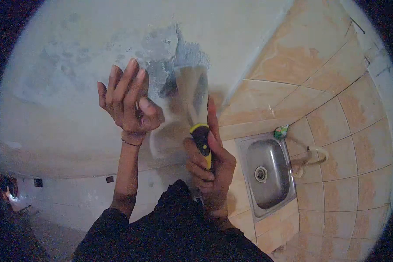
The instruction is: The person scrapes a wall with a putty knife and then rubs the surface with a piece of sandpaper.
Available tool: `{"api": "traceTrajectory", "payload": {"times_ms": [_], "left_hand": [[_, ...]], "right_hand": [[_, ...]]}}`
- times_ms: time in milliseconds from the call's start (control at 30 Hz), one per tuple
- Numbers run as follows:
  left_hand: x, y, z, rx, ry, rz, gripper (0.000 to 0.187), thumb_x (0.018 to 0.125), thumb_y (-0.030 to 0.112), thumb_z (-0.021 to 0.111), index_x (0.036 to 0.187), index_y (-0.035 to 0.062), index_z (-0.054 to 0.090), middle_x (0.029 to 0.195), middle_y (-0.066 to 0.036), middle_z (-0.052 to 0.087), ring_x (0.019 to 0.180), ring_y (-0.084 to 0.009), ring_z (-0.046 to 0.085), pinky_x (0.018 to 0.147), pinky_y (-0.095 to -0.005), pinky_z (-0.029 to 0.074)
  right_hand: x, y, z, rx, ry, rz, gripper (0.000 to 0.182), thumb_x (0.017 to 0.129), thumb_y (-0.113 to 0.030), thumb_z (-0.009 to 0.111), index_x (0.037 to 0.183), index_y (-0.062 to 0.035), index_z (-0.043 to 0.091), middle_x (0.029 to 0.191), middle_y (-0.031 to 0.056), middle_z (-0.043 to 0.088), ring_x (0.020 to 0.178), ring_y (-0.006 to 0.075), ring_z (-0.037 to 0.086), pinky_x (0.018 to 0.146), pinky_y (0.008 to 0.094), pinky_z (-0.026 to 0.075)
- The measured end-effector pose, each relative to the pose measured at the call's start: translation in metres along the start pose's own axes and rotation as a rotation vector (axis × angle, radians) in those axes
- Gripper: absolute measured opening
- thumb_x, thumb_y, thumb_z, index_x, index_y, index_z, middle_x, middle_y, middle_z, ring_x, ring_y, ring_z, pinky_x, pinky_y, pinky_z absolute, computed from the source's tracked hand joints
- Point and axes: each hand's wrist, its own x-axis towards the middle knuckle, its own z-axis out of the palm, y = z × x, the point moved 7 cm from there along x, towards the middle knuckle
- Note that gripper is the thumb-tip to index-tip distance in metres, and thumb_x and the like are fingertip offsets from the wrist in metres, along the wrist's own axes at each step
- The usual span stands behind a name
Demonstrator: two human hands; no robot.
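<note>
My right hand (pixel 216 170) is wrapped round the black and yellow handle of a putty knife (pixel 195 98), its index finger stretched along the back of the tool. The wide metal blade points up, its edge at a rough grey patch (pixel 192 54) where paint has come off the pale painted surface (pixel 105 26). A ragged, lifted paint edge runs along the left of that patch. To the left, my left hand (pixel 131 102) is raised near the surface, palm turned towards me, fingers loosely stretched and apart, holding nothing visible. A thin dark bracelet (pixel 131 143) circles its wrist.
A steel sink (pixel 268 174) with a drain is set in a tiled counter at the lower right. Beside it are a tap (pixel 316 155) and a small green packet (pixel 281 131). Beige and orange tiles (pixel 345 131) cover the right side.
</note>
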Motion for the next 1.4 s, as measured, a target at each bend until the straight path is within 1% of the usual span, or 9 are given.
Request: {"api": "traceTrajectory", "payload": {"times_ms": [100, 200, 300, 400, 567, 667, 867, 1067, 1400], "left_hand": [[-0.001, -0.002, 0.0, -0.023, 0.09, -0.027, 0.039, 0.088, 0.014, 0.043, 0.121, 0.0151, 0.063, 0.126, -0.004, 0.065, 0.126, -0.0258, 0.053, 0.119, -0.0437, 0.018], [0.001, -0.002, -0.002, -0.037, 0.104, -0.029, 0.039, 0.088, 0.014, 0.042, 0.121, 0.0153, 0.064, 0.127, -0.003, 0.065, 0.126, -0.0256, 0.053, 0.118, -0.0438, 0.019], [-0.001, -0.002, -0.001, -0.024, 0.023, -0.001, 0.038, 0.098, 0.021, 0.038, 0.127, 0.0105, 0.059, 0.135, -0.009, 0.059, 0.134, -0.0304, 0.046, 0.117, -0.0512, 0.018], [0.0, 0.0, -0.002, -0.022, 0.03, -0.006, 0.038, 0.098, 0.021, 0.037, 0.127, 0.0107, 0.06, 0.135, -0.009, 0.06, 0.134, -0.0301, 0.046, 0.117, -0.0511, 0.019], [0.001, -0.002, -0.004, -0.049, 0.092, -0.014, 0.039, 0.088, 0.015, 0.042, 0.121, 0.015, 0.064, 0.128, -0.003, 0.064, 0.129, -0.0248, 0.051, 0.119, -0.0444, 0.017], [0.002, 0.0, -0.004, -0.044, 0.083, -0.005, 0.039, 0.089, 0.015, 0.042, 0.121, 0.0146, 0.064, 0.129, -0.003, 0.064, 0.13, -0.0248, 0.051, 0.119, -0.0444, 0.017], [0.002, -0.001, -0.005, -0.042, 0.087, -0.018, 0.04, 0.088, 0.013, 0.043, 0.121, 0.0137, 0.064, 0.129, -0.003, 0.064, 0.13, -0.0245, 0.051, 0.119, -0.044, 0.017], [0.003, -0.002, -0.007, -0.036, 0.081, -0.005, 0.041, 0.087, 0.012, 0.042, 0.122, 0.0136, 0.064, 0.128, -0.003, 0.065, 0.129, -0.0248, 0.052, 0.119, -0.044, 0.017], [0.004, 0.0, -0.006, -0.025, 0.088, -0.015, 0.04, 0.088, 0.015, 0.042, 0.122, 0.0142, 0.064, 0.127, -0.004, 0.065, 0.129, -0.025, 0.051, 0.12, -0.0439, 0.017]], "right_hand": [[0.0, 0.002, 0.0, 0.014, -0.03, -0.012, 0.056, 0.105, -0.023, 0.039, 0.155, -0.035, 0.017, 0.069, 0.0071, 0.038, 0.037, 0.0059, 0.027, 0.028, 0.0177, 0.026], [-0.003, 0.003, -0.002, 0.081, -0.053, 0.005, 0.056, 0.105, -0.022, 0.04, 0.155, -0.0337, 0.017, 0.069, 0.0069, 0.038, 0.037, 0.006, 0.027, 0.028, 0.018, 0.026], [-0.006, 0.003, -0.001, 0.105, -0.03, 0.008, 0.057, 0.105, -0.021, 0.04, 0.156, -0.0327, 0.017, 0.068, 0.0069, 0.038, 0.037, 0.0061, 0.027, 0.027, 0.0183, 0.026], [-0.005, 0.005, -0.008, 0.056, -0.006, -0.038, 0.057, 0.105, -0.021, 0.04, 0.156, -0.0323, 0.017, 0.068, 0.0069, 0.038, 0.037, 0.006, 0.027, 0.027, 0.0182, 0.026], [0.0, -0.002, -0.004, -0.015, -0.045, -0.094, 0.058, 0.104, -0.02, 0.041, 0.156, -0.0316, 0.018, 0.068, 0.0067, 0.038, 0.037, 0.0057, 0.024, 0.028, 0.0175, 0.027], [-0.012, 0.004, -0.007, 0.098, 0.132, -0.038, 0.058, 0.104, -0.019, 0.041, 0.156, -0.0299, 0.019, 0.068, 0.0067, 0.038, 0.037, 0.0059, 0.024, 0.029, 0.0171, 0.028], [-0.005, 0.001, -0.007, 0.021, -0.056, -0.075, 0.057, 0.104, -0.018, 0.041, 0.156, -0.0299, 0.02, 0.069, 0.0054, 0.038, 0.037, 0.006, 0.023, 0.028, 0.0174, 0.028], [-0.003, -0.003, -0.01, -0.011, 0.176, -0.103, 0.057, 0.104, -0.019, 0.041, 0.156, -0.0309, 0.018, 0.069, 0.0059, 0.039, 0.036, 0.0061, 0.025, 0.027, 0.0183, 0.026], [-0.003, -0.005, -0.01, -0.049, -0.028, -0.063, 0.057, 0.104, -0.022, 0.042, 0.155, -0.032, 0.019, 0.068, 0.0071, 0.039, 0.036, 0.0058, 0.027, 0.027, 0.0185, 0.026]]}}
